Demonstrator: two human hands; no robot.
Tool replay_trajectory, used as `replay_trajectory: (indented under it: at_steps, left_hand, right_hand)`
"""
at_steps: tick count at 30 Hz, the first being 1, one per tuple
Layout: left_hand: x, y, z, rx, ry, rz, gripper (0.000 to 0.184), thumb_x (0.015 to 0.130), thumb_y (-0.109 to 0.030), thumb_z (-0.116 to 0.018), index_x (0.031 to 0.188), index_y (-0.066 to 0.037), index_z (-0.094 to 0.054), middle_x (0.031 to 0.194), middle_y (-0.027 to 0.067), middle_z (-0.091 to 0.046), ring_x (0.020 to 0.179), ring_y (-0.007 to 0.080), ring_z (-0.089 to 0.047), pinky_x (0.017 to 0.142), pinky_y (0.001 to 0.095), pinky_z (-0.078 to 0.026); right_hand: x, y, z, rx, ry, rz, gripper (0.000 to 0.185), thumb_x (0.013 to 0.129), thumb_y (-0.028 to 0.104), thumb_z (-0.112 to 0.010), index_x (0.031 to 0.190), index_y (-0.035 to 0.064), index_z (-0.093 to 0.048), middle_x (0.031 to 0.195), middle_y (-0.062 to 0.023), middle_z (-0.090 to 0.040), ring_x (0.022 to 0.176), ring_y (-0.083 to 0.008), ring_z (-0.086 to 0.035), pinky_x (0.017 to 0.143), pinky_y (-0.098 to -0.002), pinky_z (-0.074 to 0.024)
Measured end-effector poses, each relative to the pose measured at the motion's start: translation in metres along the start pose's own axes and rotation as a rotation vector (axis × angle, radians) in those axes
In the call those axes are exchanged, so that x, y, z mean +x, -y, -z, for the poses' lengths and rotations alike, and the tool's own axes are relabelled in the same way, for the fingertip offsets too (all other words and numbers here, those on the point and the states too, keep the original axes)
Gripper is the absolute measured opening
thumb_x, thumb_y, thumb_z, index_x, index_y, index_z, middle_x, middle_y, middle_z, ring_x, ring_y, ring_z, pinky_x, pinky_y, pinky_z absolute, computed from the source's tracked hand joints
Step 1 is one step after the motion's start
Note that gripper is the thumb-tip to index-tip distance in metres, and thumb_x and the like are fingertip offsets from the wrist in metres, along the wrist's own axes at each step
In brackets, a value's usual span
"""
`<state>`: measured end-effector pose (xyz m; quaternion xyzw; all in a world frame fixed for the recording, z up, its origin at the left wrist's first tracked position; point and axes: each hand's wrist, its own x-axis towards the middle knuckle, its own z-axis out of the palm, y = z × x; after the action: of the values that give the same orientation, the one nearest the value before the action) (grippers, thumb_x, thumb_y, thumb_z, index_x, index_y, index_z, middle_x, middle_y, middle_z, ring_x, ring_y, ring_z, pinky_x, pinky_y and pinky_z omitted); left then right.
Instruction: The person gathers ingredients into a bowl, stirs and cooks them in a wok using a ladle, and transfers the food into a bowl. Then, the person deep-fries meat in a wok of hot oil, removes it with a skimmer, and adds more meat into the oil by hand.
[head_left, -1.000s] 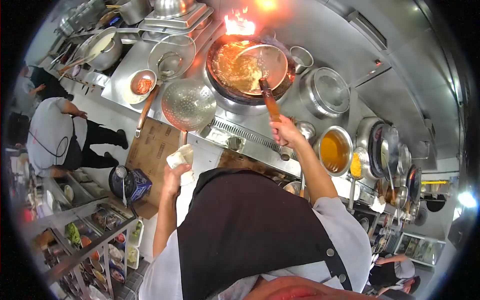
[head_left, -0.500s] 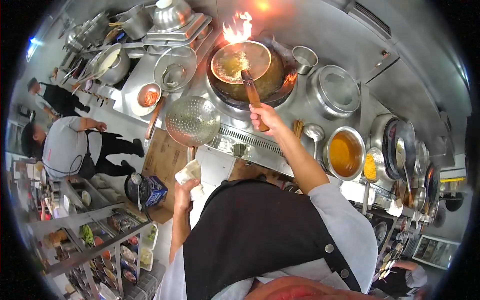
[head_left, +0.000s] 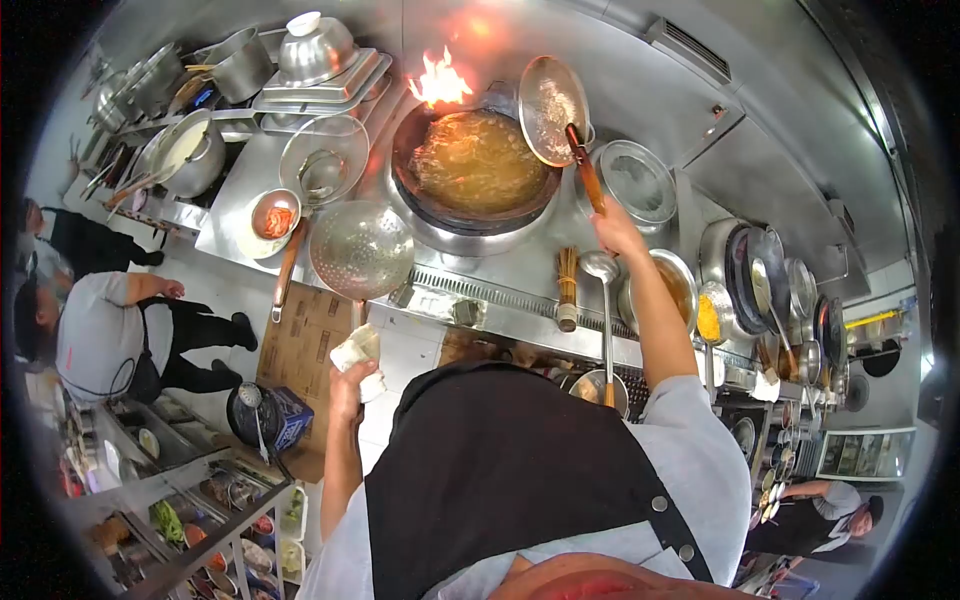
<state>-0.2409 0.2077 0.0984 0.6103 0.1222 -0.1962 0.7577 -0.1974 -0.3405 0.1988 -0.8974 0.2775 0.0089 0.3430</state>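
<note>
My right hand is closed round the wooden handle of a fine-mesh strainer. The strainer is tilted above the right edge of a wok, with pale bits on its mesh. Bubbling yellow-brown oil fills the wok, and flames rise behind its far left rim. In my left hand is the handle of a large perforated skimmer, gripped through a folded white cloth. The skimmer's bowl hangs over the counter's front edge, left of the wok.
A lidded pot, a bamboo brush, a ladle and a metal bowl lie to the right. A glass bowl and a small pan of red food stand left. A co-worker stands at far left.
My right hand has swung the strainer rightward from over the wok's middle to its right edge, tilting it. The left hand still grips the skimmer. The whole view has shifted somewhat.
</note>
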Motion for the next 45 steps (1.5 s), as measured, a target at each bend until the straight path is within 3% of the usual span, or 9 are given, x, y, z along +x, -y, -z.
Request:
replay_trajectory:
  at_steps: [3, 7, 18, 31, 38, 41, 43, 44, 45]
  left_hand:
    - [0.0, 0.002, -0.007, -0.009, -0.013, 0.024, 0.034, 0.078, -0.013, -0.072, 0.108, 0.002, -0.066, 0.082, 0.0058, -0.066, 0.065, 0.0168, -0.065, 0.058, 0.0309, -0.052]
    - [-0.001, 0.01, -0.016, -0.005, -0.09, -0.015, 0.032, 0.077, -0.014, -0.073, 0.105, 0.001, -0.066, 0.082, 0.005, -0.066, 0.064, 0.016, -0.063, 0.057, 0.0309, -0.052]
    - [-0.013, 0.009, -0.064, -0.038, -0.237, 0.077, 0.036, 0.079, -0.011, -0.072, 0.111, -0.001, -0.062, 0.081, 0.0045, -0.065, 0.064, 0.0163, -0.063, 0.057, 0.0304, -0.051]
    - [0.139, 0.044, 0.028, -0.198, -0.013, 0.181, 0.034, 0.08, -0.019, -0.073, 0.11, -0.006, -0.063, 0.081, 0.007, -0.066, 0.06, 0.0177, -0.061, 0.046, 0.0306, -0.044]
    - [0.175, 0.065, 0.092, -0.088, 0.156, 0.258, 0.037, 0.081, -0.021, -0.074, 0.113, -0.004, -0.063, 0.091, 0.0105, -0.073, 0.068, 0.0196, -0.066, 0.06, 0.0336, -0.055]
    - [0.179, 0.041, 0.082, 0.085, 0.149, 0.198, 0.046, 0.078, -0.018, -0.078, 0.119, -0.003, -0.063, 0.096, 0.0101, -0.074, 0.072, 0.0232, -0.068, 0.065, 0.0372, -0.058]
    - [0.153, 0.016, 0.057, 0.859, -0.047, -0.165, 0.059, 0.073, -0.024, -0.083, 0.125, 0.0, -0.065, 0.102, 0.0132, -0.074, 0.091, 0.0275, -0.071, 0.083, 0.0385, -0.057]
    - [0.175, 0.059, 0.081, 1.383, -0.33, -0.832, 0.06, 0.074, -0.016, -0.083, 0.128, 0.001, -0.063, 0.111, 0.0155, -0.073, 0.104, 0.0309, -0.069, 0.093, 0.0399, -0.053]
    - [0.161, 0.058, 0.069, 1.379, -0.32, -0.838, 0.06, 0.074, -0.016, -0.083, 0.128, 0.001, -0.063, 0.111, 0.0155, -0.073, 0.104, 0.0309, -0.069, 0.093, 0.0399, -0.053]
  right_hand:
    - [0.033, -0.032, -0.031, -0.166, -0.034, 0.205, 0.025, 0.094, 0.018, -0.06, 0.112, 0.0029, -0.051, 0.074, -0.0139, -0.062, 0.055, -0.0244, -0.062, 0.049, -0.0412, -0.0506]
    - [0.01, -0.054, -0.059, 0.511, 0.465, -0.226, 0.021, 0.098, 0.016, -0.059, 0.117, 0.0102, -0.05, 0.073, -0.0017, -0.054, 0.051, -0.0136, -0.052, 0.044, -0.0318, -0.0422]
    - [0.013, -0.038, -0.091, 0.969, 0.872, -0.252, 0.028, 0.101, 0.014, -0.057, 0.128, 0.0101, -0.049, 0.071, 0.0023, -0.049, 0.048, -0.0094, -0.047, 0.042, -0.0263, -0.037]
    - [0.037, 0.005, -0.128, 1.14, 0.798, -0.081, 0.019, 0.099, 0.013, -0.059, 0.117, 0.0107, -0.051, 0.07, 0.0013, -0.051, 0.047, -0.0103, -0.048, 0.04, -0.0286, -0.036]
    - [-0.008, 0.053, -0.055, 1.155, 0.612, -0.013, 0.019, 0.102, 0.018, -0.059, 0.12, 0.0111, -0.054, 0.071, 0.002, -0.051, 0.051, -0.0088, -0.048, 0.043, -0.0268, -0.0398]
    - [-0.039, 0.078, -0.018, 1.251, 0.548, 0.02, 0.026, 0.103, 0.018, -0.058, 0.127, 0.0099, -0.054, 0.072, 0.0021, -0.049, 0.048, -0.0082, -0.045, 0.041, -0.0257, -0.0364]
    - [-0.049, 0.076, -0.016, 1.257, 0.498, 0.026, 0.026, 0.104, 0.019, -0.057, 0.129, 0.0109, -0.054, 0.071, 0.0021, -0.049, 0.048, -0.0086, -0.044, 0.041, -0.0256, -0.0359]
    - [-0.047, 0.065, -0.026, 1.279, 0.516, 0.03, 0.026, 0.104, 0.018, -0.057, 0.129, 0.0114, -0.054, 0.07, 0.0018, -0.05, 0.049, -0.0102, -0.046, 0.042, -0.0272, -0.0381]
    - [-0.045, 0.054, -0.039, 1.305, 0.537, 0.033, 0.026, 0.104, 0.017, -0.057, 0.129, 0.0119, -0.054, 0.069, 0.0014, -0.051, 0.05, -0.0118, -0.049, 0.042, -0.0288, -0.0403]
